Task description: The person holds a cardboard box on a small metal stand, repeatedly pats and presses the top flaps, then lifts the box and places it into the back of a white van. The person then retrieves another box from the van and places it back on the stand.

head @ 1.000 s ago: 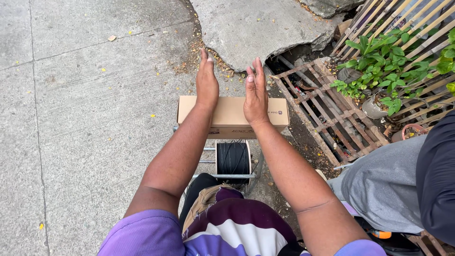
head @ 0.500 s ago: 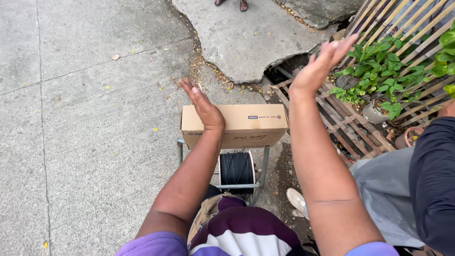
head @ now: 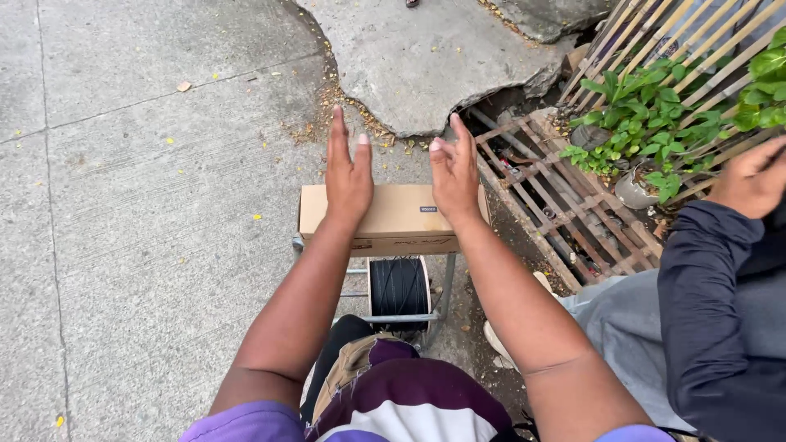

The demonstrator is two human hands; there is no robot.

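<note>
My left hand [head: 347, 168] and my right hand [head: 453, 168] are both held out flat, fingers together and pointing away from me, just above a brown cardboard box [head: 401, 217]. Neither hand holds anything. The box lies across a metal frame [head: 442, 286] that carries a spool of black cable [head: 399, 286]. My lap in purple and white clothing fills the bottom of the view.
Another person in a dark sleeve [head: 720, 311] and grey trousers sits at my right, one hand [head: 753, 176] raised. A rusty drain grate [head: 565, 196], broken concrete slab [head: 434, 65], bamboo fence and green plants [head: 647, 123] lie ahead right. Concrete pavement [head: 139, 205] spreads left.
My right hand, raised high to the right half a second ago, has come back down beside my left hand over the box. The left hand has straightened and turned palm down.
</note>
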